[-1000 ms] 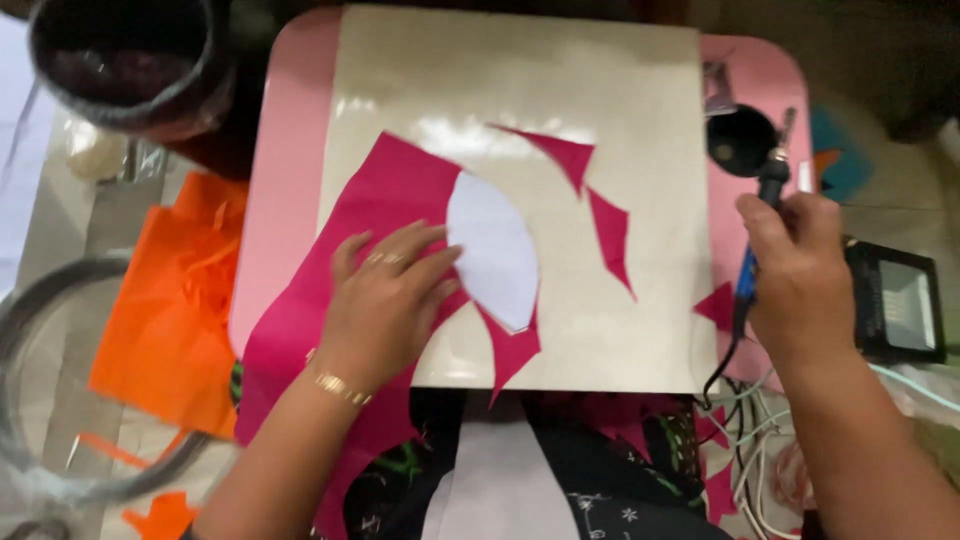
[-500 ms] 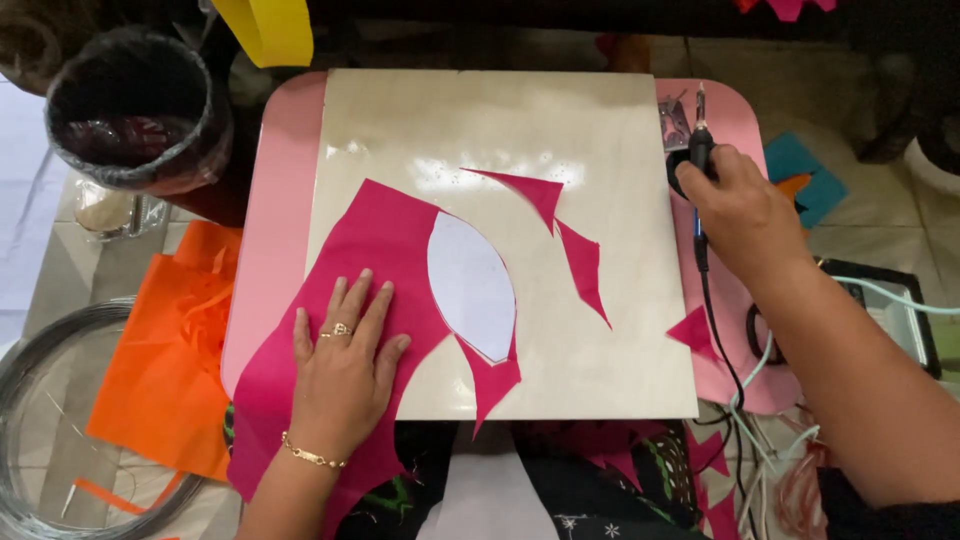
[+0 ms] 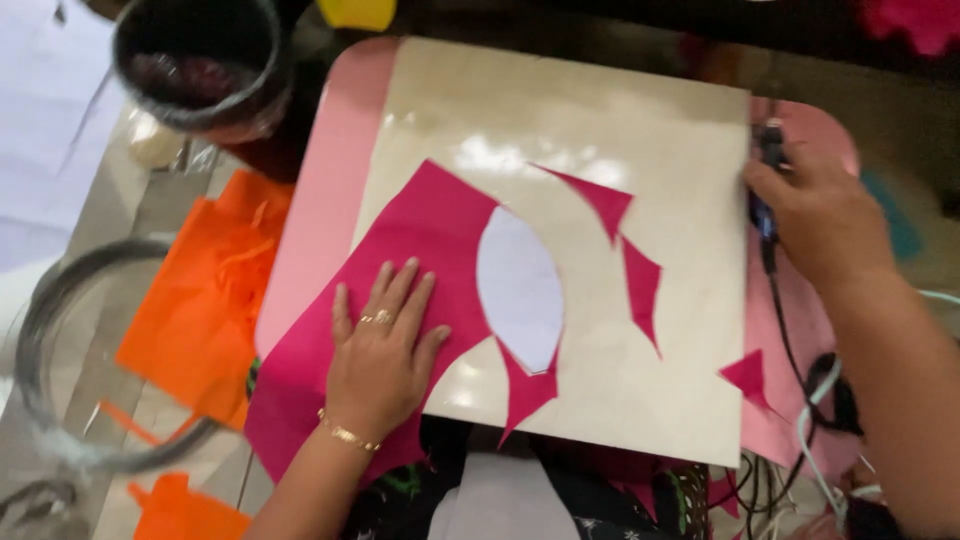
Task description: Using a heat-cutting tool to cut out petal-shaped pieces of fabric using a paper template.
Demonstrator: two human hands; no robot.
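Note:
My left hand lies flat, fingers spread, on a magenta fabric piece spread over a beige board. A white leaf-shaped paper template rests on the fabric just right of my fingers. My right hand grips a dark corded tool at the board's right edge, its cable trailing down toward me. Two narrow magenta offcuts lie on the board between the hands.
The board sits on a pink table. A black bucket stands at the upper left. Orange fabric and a coil of wire lie on the floor left. A small magenta scrap and tangled cords sit lower right.
My right hand moved the corded tool from the lower right up to the board's far right edge. My left hand flattened and slid down the fabric, away from the white template.

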